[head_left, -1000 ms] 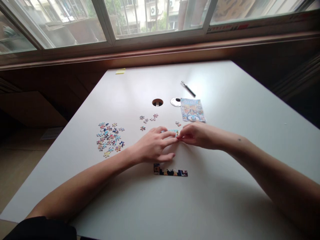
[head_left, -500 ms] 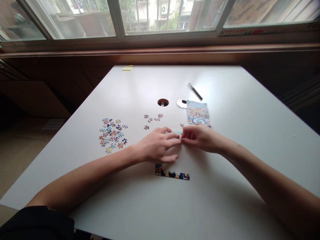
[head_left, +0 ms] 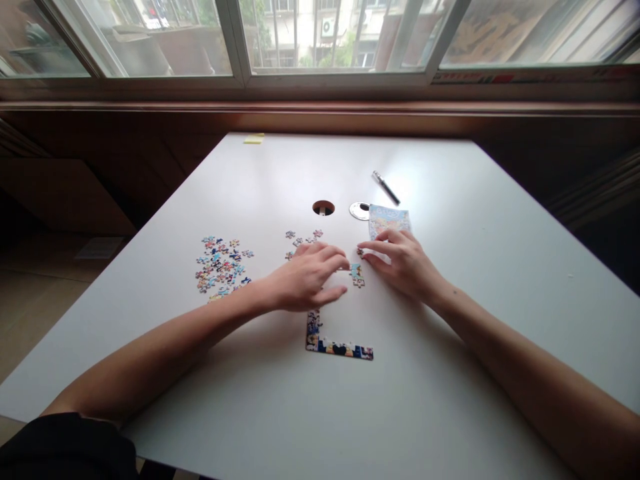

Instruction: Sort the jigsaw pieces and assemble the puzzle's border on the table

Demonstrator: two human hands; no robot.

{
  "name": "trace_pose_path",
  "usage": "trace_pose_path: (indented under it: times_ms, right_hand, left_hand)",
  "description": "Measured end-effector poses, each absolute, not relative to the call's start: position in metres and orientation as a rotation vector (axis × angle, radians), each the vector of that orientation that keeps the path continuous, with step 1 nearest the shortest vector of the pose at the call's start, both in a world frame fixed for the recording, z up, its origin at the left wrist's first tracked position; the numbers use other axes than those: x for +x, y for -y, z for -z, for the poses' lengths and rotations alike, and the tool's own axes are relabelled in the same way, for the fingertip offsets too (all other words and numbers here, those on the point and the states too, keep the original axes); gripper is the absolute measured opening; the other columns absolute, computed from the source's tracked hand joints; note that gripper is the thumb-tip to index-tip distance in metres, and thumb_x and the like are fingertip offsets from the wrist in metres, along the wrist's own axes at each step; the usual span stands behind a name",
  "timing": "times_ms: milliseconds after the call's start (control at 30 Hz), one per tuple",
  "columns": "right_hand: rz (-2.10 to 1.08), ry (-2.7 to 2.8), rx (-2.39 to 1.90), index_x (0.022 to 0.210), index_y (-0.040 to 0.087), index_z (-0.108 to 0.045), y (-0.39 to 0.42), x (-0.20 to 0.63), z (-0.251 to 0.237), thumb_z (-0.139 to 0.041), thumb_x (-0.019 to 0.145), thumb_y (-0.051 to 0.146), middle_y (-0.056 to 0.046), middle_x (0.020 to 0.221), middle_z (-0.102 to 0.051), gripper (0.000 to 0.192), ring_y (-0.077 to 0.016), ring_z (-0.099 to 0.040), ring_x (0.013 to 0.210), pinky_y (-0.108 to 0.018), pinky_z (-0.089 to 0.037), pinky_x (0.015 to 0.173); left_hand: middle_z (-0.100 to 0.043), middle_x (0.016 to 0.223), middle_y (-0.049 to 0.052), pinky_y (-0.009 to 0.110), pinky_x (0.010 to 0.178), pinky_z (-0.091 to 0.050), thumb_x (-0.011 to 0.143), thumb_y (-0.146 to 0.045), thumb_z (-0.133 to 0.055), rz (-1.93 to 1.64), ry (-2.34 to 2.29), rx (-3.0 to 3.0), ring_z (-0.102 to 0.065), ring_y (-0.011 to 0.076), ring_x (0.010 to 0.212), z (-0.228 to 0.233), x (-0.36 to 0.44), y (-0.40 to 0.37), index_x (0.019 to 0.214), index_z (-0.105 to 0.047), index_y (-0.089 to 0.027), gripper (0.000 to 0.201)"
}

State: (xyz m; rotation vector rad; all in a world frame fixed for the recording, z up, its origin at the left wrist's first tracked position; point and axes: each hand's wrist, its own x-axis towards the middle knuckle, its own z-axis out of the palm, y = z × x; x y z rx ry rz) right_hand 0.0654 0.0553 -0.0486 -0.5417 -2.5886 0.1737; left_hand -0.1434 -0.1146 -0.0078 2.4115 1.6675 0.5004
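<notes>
My left hand (head_left: 305, 277) rests on the white table (head_left: 450, 373), its fingertips pinching one end of a small light-blue joined puzzle strip (head_left: 356, 273). My right hand (head_left: 406, 263) lies just right of that strip with its fingers spread. Its index fingertip touches a single loose piece (head_left: 360, 252), and its back fingers overlap the lower edge of a colourful picture card (head_left: 387, 217). An L-shaped stretch of assembled dark puzzle border (head_left: 335, 345) lies in front of both hands, near my left thumb.
A pile of several loose pieces (head_left: 220, 267) lies to the left, with a smaller scatter (head_left: 303, 237) behind my left hand. Farther back are a round cable hole (head_left: 323, 208), its metal cap (head_left: 359, 210), a pen (head_left: 385, 187) and a yellow note (head_left: 253, 139).
My right hand has let go of the joined strip and opened, shifting back to a loose piece. My left hand keeps the strip. The border section's upright leg has come into view.
</notes>
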Motion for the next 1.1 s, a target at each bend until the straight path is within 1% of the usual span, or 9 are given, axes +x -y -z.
trace_pose_path:
  times_ms: [100,167,300,433,533,633,767,967,1100]
  right_hand:
    - [-0.228,2.622,-0.542,0.105,0.026,-0.074,-0.056,0.065,0.049,-0.056,0.095,0.030,-0.009,0.100,-0.062,0.021,-0.0272,-0.057,0.098,-0.047,-0.048,0.092]
    - [-0.271,2.623,-0.560,0.102,0.025,-0.073,-0.057,0.065,0.048,-0.058,0.093,0.030,-0.009,0.100,-0.063,0.018,-0.0275,-0.059,0.097,-0.048,-0.048,0.092]
    - [-0.356,2.616,-0.580,0.097,0.022,-0.071,-0.056,0.065,0.044,-0.061,0.090,0.030,-0.010,0.102,-0.064,0.015,-0.0276,-0.061,0.097,-0.048,-0.049,0.091]
    - [-0.418,2.624,-0.556,0.100,0.021,-0.070,-0.051,0.065,0.036,-0.060,0.089,0.028,-0.010,0.097,-0.065,0.016,-0.0263,-0.062,0.093,-0.046,-0.050,0.087]
    - [-0.513,2.666,-0.440,0.102,0.021,-0.070,-0.045,0.065,0.027,-0.057,0.091,0.028,-0.009,0.099,-0.066,0.018,-0.0247,-0.061,0.094,-0.042,-0.050,0.086]
    - [-0.507,2.769,-0.324,0.103,0.024,-0.072,-0.040,0.066,0.021,-0.060,0.092,0.033,-0.009,0.100,-0.066,0.019,-0.0254,-0.059,0.096,-0.043,-0.047,0.088]
    - [-0.495,2.868,-0.327,0.099,0.027,-0.073,-0.037,0.068,0.019,-0.065,0.090,0.037,-0.008,0.100,-0.066,0.016,-0.0258,-0.058,0.095,-0.042,-0.045,0.086]
    - [-0.583,2.927,-0.307,0.091,0.025,-0.071,-0.032,0.066,0.014,-0.068,0.089,0.039,-0.007,0.095,-0.066,0.014,-0.0244,-0.059,0.092,-0.039,-0.044,0.084]
    - [-0.580,2.907,-0.312,0.091,0.024,-0.070,-0.034,0.065,0.014,-0.063,0.092,0.035,-0.007,0.094,-0.066,0.013,-0.0228,-0.059,0.089,-0.038,-0.044,0.082]
  left_hand:
    - [-0.069,0.111,0.005,0.039,0.098,-0.036,0.099,-0.029,-0.046,-0.463,-1.788,2.388,-0.058,0.0223,0.107,-0.005,-0.174,0.110,0.107,-0.060,-0.022,0.017]
    - [-0.070,0.100,0.004,0.039,0.094,-0.036,0.098,-0.024,-0.046,-0.385,-1.879,2.419,-0.059,0.0213,0.099,-0.010,-0.197,0.108,0.097,-0.063,-0.022,0.017]
    - [-0.069,0.092,0.003,0.035,0.089,-0.040,0.095,-0.024,-0.050,-0.278,-1.809,2.425,-0.060,0.0191,0.090,-0.012,-0.228,0.107,0.091,-0.067,-0.023,0.017]
    - [-0.068,0.108,0.006,0.037,0.095,-0.041,0.092,-0.037,-0.057,-0.282,-1.734,2.411,-0.058,0.0232,0.104,-0.015,-0.221,0.111,0.106,-0.067,-0.023,0.022]
    - [-0.062,0.123,0.010,0.039,0.102,-0.038,0.086,-0.058,-0.062,-0.205,-1.656,2.414,-0.051,0.0285,0.116,-0.017,-0.201,0.117,0.124,-0.060,-0.021,0.053]
    - [-0.059,0.125,0.012,0.042,0.104,-0.035,0.079,-0.074,-0.061,-0.099,-1.623,2.423,-0.050,0.0310,0.115,-0.015,-0.183,0.121,0.127,-0.056,-0.019,0.073]
    - [-0.057,0.125,0.012,0.042,0.102,-0.036,0.077,-0.076,-0.062,-0.055,-1.644,2.447,-0.049,0.0319,0.114,-0.012,-0.177,0.124,0.119,-0.058,-0.019,0.071]
    - [-0.055,0.128,0.012,0.041,0.104,-0.033,0.079,-0.074,-0.062,-0.067,-1.616,2.430,-0.049,0.0310,0.115,-0.012,-0.181,0.125,0.126,-0.055,-0.020,0.073]
    - [-0.055,0.129,0.011,0.041,0.104,-0.032,0.080,-0.072,-0.062,-0.067,-1.610,2.419,-0.050,0.0305,0.115,-0.012,-0.179,0.126,0.128,-0.055,-0.020,0.072]
